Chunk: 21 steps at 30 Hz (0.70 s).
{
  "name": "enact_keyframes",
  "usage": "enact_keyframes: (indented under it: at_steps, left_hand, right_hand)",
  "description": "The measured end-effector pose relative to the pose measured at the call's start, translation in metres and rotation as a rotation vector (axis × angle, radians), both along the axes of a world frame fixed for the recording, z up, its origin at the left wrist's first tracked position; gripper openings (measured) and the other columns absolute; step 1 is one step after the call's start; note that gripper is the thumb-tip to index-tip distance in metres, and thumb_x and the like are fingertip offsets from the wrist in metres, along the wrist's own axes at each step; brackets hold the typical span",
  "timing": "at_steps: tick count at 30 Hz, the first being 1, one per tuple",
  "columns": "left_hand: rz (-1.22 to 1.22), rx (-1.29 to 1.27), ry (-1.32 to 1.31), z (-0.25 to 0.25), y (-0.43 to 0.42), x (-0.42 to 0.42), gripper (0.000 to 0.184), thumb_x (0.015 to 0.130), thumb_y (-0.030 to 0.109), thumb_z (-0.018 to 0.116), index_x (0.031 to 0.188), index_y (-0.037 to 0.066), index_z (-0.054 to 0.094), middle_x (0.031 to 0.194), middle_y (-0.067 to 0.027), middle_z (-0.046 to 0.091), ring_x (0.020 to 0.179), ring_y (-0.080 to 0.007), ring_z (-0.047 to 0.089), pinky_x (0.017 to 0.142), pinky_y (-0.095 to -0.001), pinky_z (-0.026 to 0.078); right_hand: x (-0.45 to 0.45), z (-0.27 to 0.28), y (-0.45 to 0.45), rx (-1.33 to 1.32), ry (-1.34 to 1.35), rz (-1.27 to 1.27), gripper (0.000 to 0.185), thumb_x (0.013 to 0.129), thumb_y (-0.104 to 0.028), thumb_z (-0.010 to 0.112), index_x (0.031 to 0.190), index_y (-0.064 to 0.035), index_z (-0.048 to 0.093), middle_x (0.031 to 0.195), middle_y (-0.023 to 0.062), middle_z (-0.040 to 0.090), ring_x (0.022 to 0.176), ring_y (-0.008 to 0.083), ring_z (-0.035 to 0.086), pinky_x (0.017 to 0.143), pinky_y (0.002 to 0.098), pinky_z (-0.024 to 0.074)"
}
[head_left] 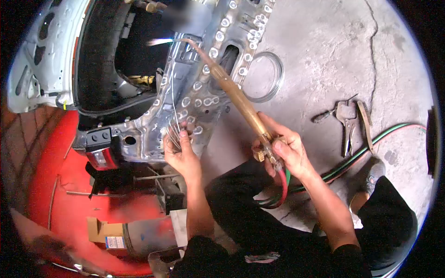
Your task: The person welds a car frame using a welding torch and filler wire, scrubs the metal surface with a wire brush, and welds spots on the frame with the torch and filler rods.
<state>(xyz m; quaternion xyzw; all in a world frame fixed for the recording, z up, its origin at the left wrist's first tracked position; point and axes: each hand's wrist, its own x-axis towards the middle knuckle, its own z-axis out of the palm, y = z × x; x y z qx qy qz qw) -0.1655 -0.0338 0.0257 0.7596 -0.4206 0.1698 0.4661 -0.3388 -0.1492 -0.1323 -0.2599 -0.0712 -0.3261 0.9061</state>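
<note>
Lit torch (234,92) and thin wire (173,92) over a metal panel (194,118).
Head view: the right hand (288,150) grasps the torch near its hoses (283,187); the left hand (183,150) pinches the wire, which reaches up near the flame (161,41).

The concrete floor (320,55) is brightly lit and paled, while the car interior (146,51) is sunk in near-black shadow, and a small glow is given off by the torch flame (162,42). The scene is bowed by strong wide-angle distortion, with all 4 corners blacked out and the right rim fringed in blue. Detail at the top centre is smeared by a blurred patch (186,16), and the red surface (44,162) at lower left is softly rendered.
</note>
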Motion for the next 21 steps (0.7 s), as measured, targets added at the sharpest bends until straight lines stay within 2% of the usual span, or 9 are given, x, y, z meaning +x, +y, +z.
enact_keyframes:
  at_steps: [3,6,8,11,12,15,17,19,21]
  left_hand:
    - [0.068,0.118,-0.088,0.005,0.004,0.006,0.023,0.098,0.005,0.063,0.120,-0.002,0.063,0.112,-0.0098,0.070,0.098,-0.0136,0.063,0.088,-0.0297,0.051]
    - [0.051,0.073,-0.104,-0.001,0.003,0.011,0.017,0.098,0.004,0.062,0.114,0.000,0.064,0.100,-0.0063,0.069,0.086,-0.0127,0.062,0.077,-0.0282,0.050]
    - [0.036,0.037,0.007,-0.017,0.001,0.002,0.018,0.098,0.007,0.063,0.114,0.000,0.060,0.095,-0.0045,0.065,0.081,-0.0116,0.059,0.074,-0.0278,0.048]
    - [-0.011,0.157,0.305,-0.097,0.019,-0.012,0.024,0.101,0.014,0.058,0.120,0.001,0.058,0.104,-0.0062,0.065,0.080,-0.0148,0.060,0.070,-0.0290,0.050]
    - [0.046,0.463,0.096,-0.137,0.040,-0.014,0.028,0.099,0.012,0.061,0.124,0.000,0.055,0.114,-0.0091,0.061,0.098,-0.0203,0.057,0.084,-0.0353,0.048]
    - [-0.112,0.848,0.118,-0.232,0.042,-0.029,0.028,0.099,0.012,0.061,0.124,0.000,0.056,0.116,-0.0097,0.062,0.099,-0.0205,0.058,0.086,-0.0353,0.049]
    - [-0.171,0.905,0.215,-0.266,0.030,-0.042,0.028,0.099,0.011,0.061,0.124,0.000,0.057,0.116,-0.0101,0.062,0.099,-0.0206,0.059,0.086,-0.0353,0.049]
    - [-0.182,0.879,0.267,-0.278,0.016,-0.056,0.028,0.099,0.011,0.061,0.125,0.000,0.057,0.117,-0.0104,0.063,0.100,-0.0208,0.060,0.087,-0.0353,0.050]
    - [-0.163,0.799,0.304,-0.277,0.004,-0.059,0.028,0.099,0.010,0.061,0.125,0.000,0.058,0.118,-0.0108,0.063,0.101,-0.0209,0.060,0.088,-0.0353,0.050]
  right_hand:
    - [0.009,0.003,-0.012,0.003,-0.025,0.040,0.091,0.092,-0.053,0.066,0.157,-0.0014,0.029,0.097,0.0181,0.070,0.052,0.0163,0.063,0.043,0.0262,0.0501]
    - [0.001,-0.005,-0.016,0.018,-0.098,0.101,0.073,0.099,-0.043,0.059,0.155,-0.0023,0.036,0.106,0.0142,0.069,0.063,0.0144,0.065,0.056,0.0278,0.0544]
    - [0.018,-0.011,-0.017,-0.010,-0.103,0.046,0.073,0.098,-0.041,0.062,0.155,-0.0034,0.036,0.108,0.0121,0.069,0.074,0.0137,0.065,0.060,0.0267,0.0544]
    - [0.004,-0.016,-0.020,0.013,-0.052,0.074,0.069,0.097,-0.031,0.067,0.155,-0.0052,0.039,0.106,0.0085,0.069,0.085,0.0115,0.064,0.063,0.0253,0.0533]
    - [-0.001,-0.016,-0.023,0.009,-0.046,0.089,0.068,0.096,-0.026,0.069,0.154,-0.0058,0.041,0.103,0.0073,0.069,0.085,0.0106,0.064,0.062,0.0251,0.0527]
    - [-0.026,-0.012,-0.037,-0.061,-0.049,0.177,0.061,0.097,-0.022,0.067,0.152,-0.0066,0.045,0.086,0.0036,0.067,0.065,0.0081,0.061,0.054,0.0261,0.0504]
    - [-0.014,-0.022,-0.028,-0.152,-0.006,0.023,0.066,0.095,-0.022,0.068,0.153,-0.0052,0.041,0.089,0.0053,0.068,0.060,0.0092,0.060,0.055,0.0261,0.0513]
    - [-0.028,-0.006,-0.040,-0.118,0.082,0.148,0.069,0.094,-0.018,0.066,0.154,0.0002,0.038,0.097,0.0093,0.071,0.074,0.0117,0.066,0.071,0.0274,0.0551]
    - [-0.012,-0.019,-0.030,-0.050,0.163,0.035,0.077,0.091,-0.027,0.067,0.154,0.0045,0.036,0.100,0.0123,0.072,0.073,0.0156,0.068,0.066,0.0266,0.0556]
